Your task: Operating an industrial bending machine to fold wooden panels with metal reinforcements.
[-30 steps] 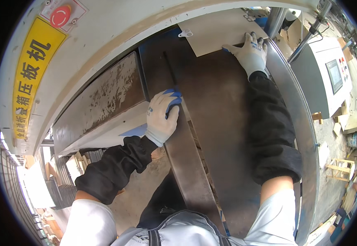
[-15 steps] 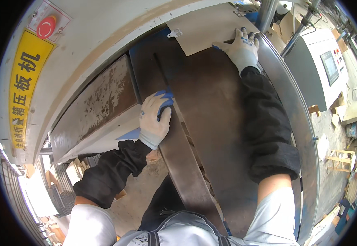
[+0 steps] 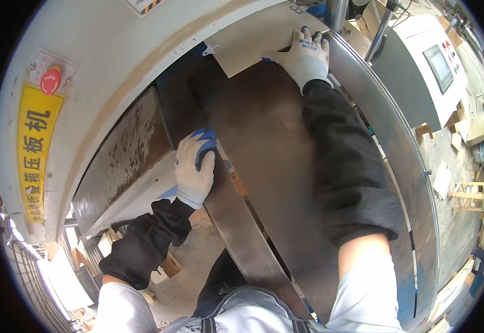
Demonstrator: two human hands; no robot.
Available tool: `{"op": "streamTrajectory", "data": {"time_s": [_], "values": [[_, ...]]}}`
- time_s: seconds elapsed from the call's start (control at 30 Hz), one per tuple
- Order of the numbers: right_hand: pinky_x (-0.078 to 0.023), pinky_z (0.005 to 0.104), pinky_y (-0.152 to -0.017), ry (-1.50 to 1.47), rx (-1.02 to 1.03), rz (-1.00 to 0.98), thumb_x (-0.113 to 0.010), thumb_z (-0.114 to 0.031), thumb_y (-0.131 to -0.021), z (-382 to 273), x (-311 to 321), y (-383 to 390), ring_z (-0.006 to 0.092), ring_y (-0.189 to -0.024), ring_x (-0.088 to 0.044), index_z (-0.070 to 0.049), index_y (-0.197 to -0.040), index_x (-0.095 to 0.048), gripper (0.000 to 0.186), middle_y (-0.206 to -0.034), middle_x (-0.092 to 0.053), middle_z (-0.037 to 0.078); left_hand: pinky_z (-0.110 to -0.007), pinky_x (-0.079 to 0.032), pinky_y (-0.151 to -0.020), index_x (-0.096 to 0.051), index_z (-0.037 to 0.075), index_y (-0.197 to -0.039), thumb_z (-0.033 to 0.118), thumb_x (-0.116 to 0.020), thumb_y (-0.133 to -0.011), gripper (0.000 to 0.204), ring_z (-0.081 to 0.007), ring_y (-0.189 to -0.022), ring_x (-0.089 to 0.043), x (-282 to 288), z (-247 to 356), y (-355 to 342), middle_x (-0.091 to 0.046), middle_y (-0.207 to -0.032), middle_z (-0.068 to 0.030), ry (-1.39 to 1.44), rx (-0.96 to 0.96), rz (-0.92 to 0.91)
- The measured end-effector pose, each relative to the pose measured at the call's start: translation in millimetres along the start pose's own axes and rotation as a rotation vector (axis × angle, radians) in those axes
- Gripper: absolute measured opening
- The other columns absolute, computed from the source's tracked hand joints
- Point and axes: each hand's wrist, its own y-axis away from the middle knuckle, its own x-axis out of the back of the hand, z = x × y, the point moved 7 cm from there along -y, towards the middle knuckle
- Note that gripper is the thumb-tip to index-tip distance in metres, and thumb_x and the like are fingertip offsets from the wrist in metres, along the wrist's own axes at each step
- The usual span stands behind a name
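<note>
My left hand [image 3: 194,169], in a white glove with blue fingertips, has its fingers curled over a long metal strip [image 3: 236,233] beside a broad dark steel plate [image 3: 267,177]. My right hand [image 3: 306,58], gloved the same way, lies with fingers spread on the near edge of a beige sheet [image 3: 253,33] and the plate beneath it. A small silver metal fitting [image 3: 211,49] shows at the sheet's left edge. Dark sleeve covers run up both my forearms.
A white machine housing [image 3: 103,44] with a red button [image 3: 50,80] and yellow label [image 3: 39,155] borders the left. A metal rail [image 3: 386,127], control box [image 3: 425,66] and wooden stool [image 3: 468,194] are at right. Cardboard boxes [image 3: 169,266] lie on the floor below.
The view has rotated, so the sheet, control box and both hands sit further left, and the red button lower. My hands keep much the same hold on the strip and sheet.
</note>
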Motion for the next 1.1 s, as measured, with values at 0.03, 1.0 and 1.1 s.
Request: {"op": "streamTrajectory", "data": {"time_s": [0.03,1.0,1.1], "values": [[-0.015,0.0472,-0.132,-0.009,-0.004,-0.002,-0.071,-0.081,-0.079,-1.0,0.3,0.9,0.0386,-0.161,-0.025,-0.006,-0.16,-0.043,0.114,-0.172,-0.033,0.014,-0.049,-0.047,-0.108,-0.071,0.002,-0.107,0.001,-0.067,-0.085,0.023,-0.0407,-0.125,-0.061,0.7,0.3,0.6,-0.072,-0.123,-0.0164,-0.004,0.006,-0.002],[-0.016,0.0534,-0.13,-0.133,-0.172,0.222,-0.057,-0.061,-0.097,-16.5,-5.9,9.6,0.0498,-0.153,-0.033,0.01,-0.154,-0.038,0.093,-0.157,-0.043,0.036,-0.048,-0.047,-0.109,-0.072,0.0,-0.106,-0.003,-0.063,-0.087,0.021,-0.0408,-0.125,-0.062,5.8,1.3,-2.5,-0.073,-0.121,-0.0176,0.073,-0.027,0.013],[-0.031,0.0499,-0.123,-0.664,-0.193,0.344,-0.068,-0.037,-0.097,-24.6,2.9,6.8,0.0429,-0.144,-0.045,0.009,-0.154,-0.038,0.079,-0.151,-0.049,0.032,-0.049,-0.047,-0.109,-0.071,0.0,-0.104,-0.003,-0.063,-0.087,0.019,-0.0415,-0.124,-0.062,5.5,-2.6,1.5,-0.073,-0.12,-0.0176,0.056,-0.022,0.017]]}}
